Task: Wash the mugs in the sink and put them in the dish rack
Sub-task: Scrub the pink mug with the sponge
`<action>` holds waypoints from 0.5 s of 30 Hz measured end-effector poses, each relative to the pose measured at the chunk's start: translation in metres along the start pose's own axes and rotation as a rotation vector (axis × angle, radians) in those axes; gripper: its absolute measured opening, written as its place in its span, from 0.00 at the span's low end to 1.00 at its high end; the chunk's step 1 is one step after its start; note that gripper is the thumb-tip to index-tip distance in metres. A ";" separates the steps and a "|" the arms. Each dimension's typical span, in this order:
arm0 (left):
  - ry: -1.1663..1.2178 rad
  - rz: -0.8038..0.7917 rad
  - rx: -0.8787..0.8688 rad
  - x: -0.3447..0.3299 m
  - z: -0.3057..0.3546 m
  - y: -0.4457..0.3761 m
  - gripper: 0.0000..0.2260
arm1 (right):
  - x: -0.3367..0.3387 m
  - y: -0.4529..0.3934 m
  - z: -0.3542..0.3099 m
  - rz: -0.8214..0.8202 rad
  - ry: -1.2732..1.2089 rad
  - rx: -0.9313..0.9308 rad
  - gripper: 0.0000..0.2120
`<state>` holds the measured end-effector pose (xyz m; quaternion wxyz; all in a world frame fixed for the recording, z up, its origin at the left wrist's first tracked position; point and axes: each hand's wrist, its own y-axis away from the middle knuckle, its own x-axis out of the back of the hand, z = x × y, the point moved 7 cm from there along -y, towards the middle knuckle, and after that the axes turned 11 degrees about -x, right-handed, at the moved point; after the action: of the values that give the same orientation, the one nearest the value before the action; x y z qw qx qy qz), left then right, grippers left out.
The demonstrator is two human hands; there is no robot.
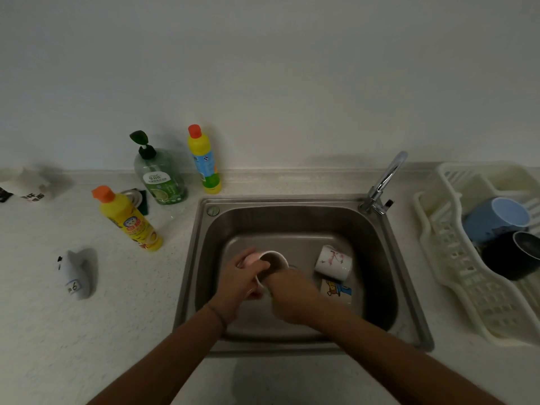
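Pink mug: the pink mug [270,263] is held over the middle of the sink [377,258], tipped with its mouth facing up and away from the person.
Left hand: the left hand [242,283] is wrapped around the pink mug's outside, gripping it.
Right hand: the right hand [295,298] is at the mug's rim with fingers curled; what it grips, if anything, cannot be told.
Other mugs in sink: a white mug [334,263] with a flower print lies on its side to the right; a cartoon mug [336,290] lies just in front of it.
Dish rack: the cream dish rack [455,276] sits on the table [117,317] right of the sink, holding a blue mug [493,219] and a black mug [511,255], touching.
Tap: the tap [382,182] stands at the sink's back right corner.
Bottles: two yellow bottles [128,220] and a green soap bottle [160,176] stand left of the sink.
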<state>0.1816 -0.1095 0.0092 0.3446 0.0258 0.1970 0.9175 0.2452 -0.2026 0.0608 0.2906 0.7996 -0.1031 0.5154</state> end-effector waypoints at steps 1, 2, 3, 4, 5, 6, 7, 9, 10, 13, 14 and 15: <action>-0.032 -0.026 0.002 0.001 0.002 -0.001 0.22 | -0.003 0.000 0.002 0.005 0.164 0.061 0.17; -0.051 -0.048 -0.005 0.001 0.005 -0.001 0.22 | -0.005 0.000 0.004 0.011 0.237 0.088 0.19; -0.052 -0.051 -0.012 -0.001 0.008 -0.001 0.22 | -0.005 -0.001 0.005 0.005 0.217 0.063 0.19; -0.037 -0.047 -0.020 -0.003 0.010 -0.001 0.22 | -0.001 -0.001 0.002 0.018 0.147 0.024 0.17; -0.016 -0.039 -0.029 -0.007 0.012 0.000 0.21 | 0.005 -0.003 -0.002 0.041 0.059 -0.031 0.16; -0.004 -0.037 -0.039 -0.009 0.012 0.000 0.20 | 0.011 -0.005 -0.004 0.077 -0.062 -0.088 0.14; -0.006 -0.038 -0.047 -0.010 0.014 0.001 0.20 | 0.013 -0.007 -0.004 0.097 -0.149 -0.122 0.13; -0.043 -0.056 -0.047 -0.007 0.017 -0.001 0.20 | 0.015 -0.001 -0.007 0.060 -0.156 -0.100 0.13; -0.068 -0.075 -0.043 -0.003 0.017 -0.003 0.21 | 0.013 0.001 -0.008 0.038 -0.069 -0.053 0.13; -0.129 -0.143 -0.080 0.002 0.023 -0.007 0.22 | 0.004 0.005 -0.004 0.082 0.198 0.064 0.17; -0.114 -0.135 -0.079 0.001 0.022 -0.007 0.22 | 0.005 0.004 -0.006 0.079 0.163 0.021 0.17; -0.084 -0.113 -0.072 -0.001 0.021 -0.006 0.21 | 0.008 0.002 -0.009 0.083 0.076 -0.037 0.17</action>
<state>0.1900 -0.0988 0.0264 0.4046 0.0410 0.1506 0.9011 0.2410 -0.1976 0.0713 0.2874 0.7688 -0.1345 0.5552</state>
